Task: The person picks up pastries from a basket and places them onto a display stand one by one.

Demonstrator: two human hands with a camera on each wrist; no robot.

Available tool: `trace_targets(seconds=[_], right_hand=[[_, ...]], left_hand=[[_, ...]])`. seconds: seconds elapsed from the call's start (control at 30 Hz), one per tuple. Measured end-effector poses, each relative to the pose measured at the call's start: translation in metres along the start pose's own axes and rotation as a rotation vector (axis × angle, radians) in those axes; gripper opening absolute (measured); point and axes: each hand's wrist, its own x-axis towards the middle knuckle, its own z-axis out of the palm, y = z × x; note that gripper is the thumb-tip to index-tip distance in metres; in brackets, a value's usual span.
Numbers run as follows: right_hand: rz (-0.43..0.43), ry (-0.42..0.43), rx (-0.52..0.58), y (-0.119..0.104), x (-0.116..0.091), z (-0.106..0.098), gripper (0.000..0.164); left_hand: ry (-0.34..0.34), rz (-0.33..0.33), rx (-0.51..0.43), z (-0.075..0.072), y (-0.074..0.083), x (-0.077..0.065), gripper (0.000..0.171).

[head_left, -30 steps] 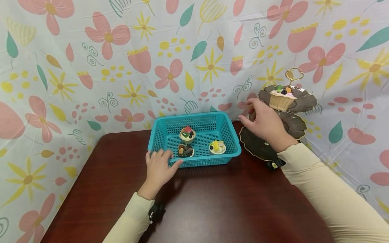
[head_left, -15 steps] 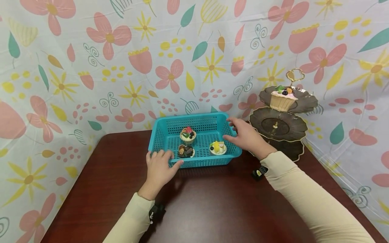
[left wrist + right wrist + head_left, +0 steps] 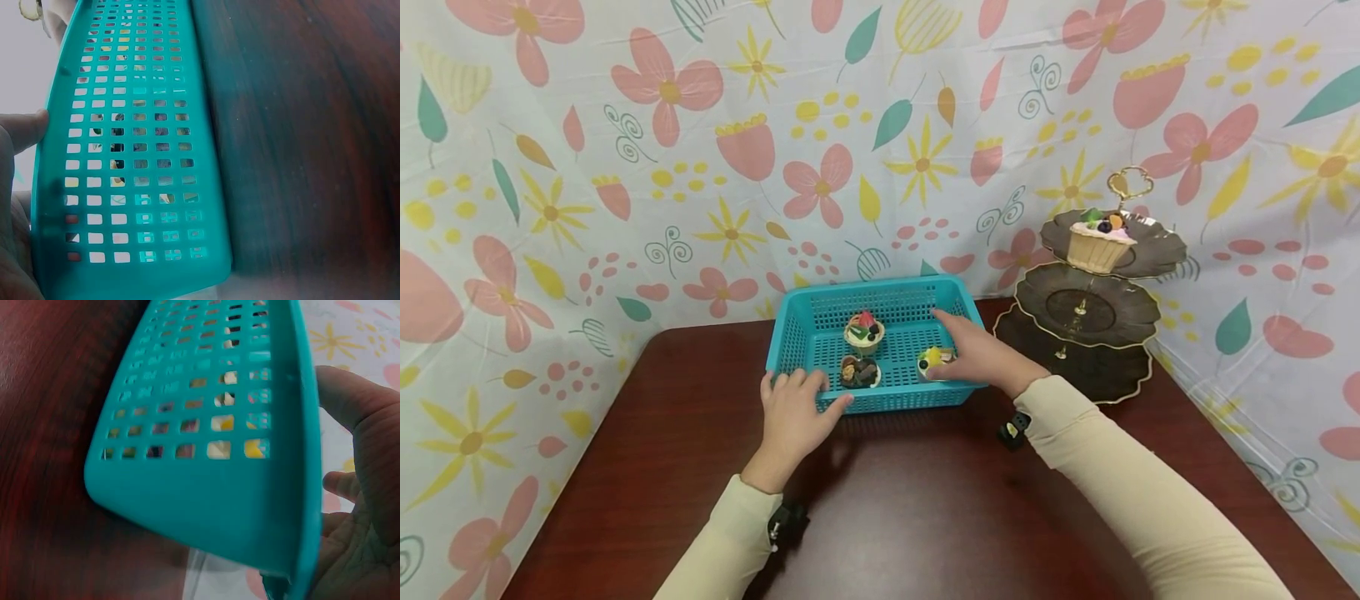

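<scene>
A turquoise plastic basket (image 3: 865, 403) holds a tart with a strawberry (image 3: 866, 333), a chocolate-topped tart (image 3: 859, 373) and a tart with yellow fruit (image 3: 929, 358). Over the basket's right side, my right hand (image 3: 983, 354) reaches in with fingers spread and thumb apart. Its thumb overlaps the yellow-fruit tart in the head view, partly hiding it. In the right wrist view, the same tart shows in yellow and cream through the holes. My left hand (image 3: 793, 417) rests at the front left corner, its thumb (image 3: 28, 128) touching the rim in the left wrist view.
A three-tier dark cake stand (image 3: 1082, 307) with gold edges and a gold handle stands at the right. On its top tier sits a pink-topped fruit tart (image 3: 1099, 243). The dark wooden table (image 3: 910, 500) backs onto a flower-patterned cloth (image 3: 700, 150).
My right hand has moved left and down from in front of the cake stand, over the basket's right rim, to the yellow-fruit tart. My left hand stays at the basket's corner.
</scene>
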Motion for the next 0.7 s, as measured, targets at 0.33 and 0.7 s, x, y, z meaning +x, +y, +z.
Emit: trace_targets(seconds=[0.33, 0.7], right_hand=[[0.05, -0.032, -0.033, -0.005, 0.01, 0.016, 0.111], [0.109, -0.059, -0.08, -0.007, 0.019, 0.023, 0.106]], left_hand=[[0.004, 0.003, 0.005, 0.001, 0.0, 0.0, 0.04], [0.008, 0.009, -0.001, 0.003, -0.001, 0.001, 0.04]])
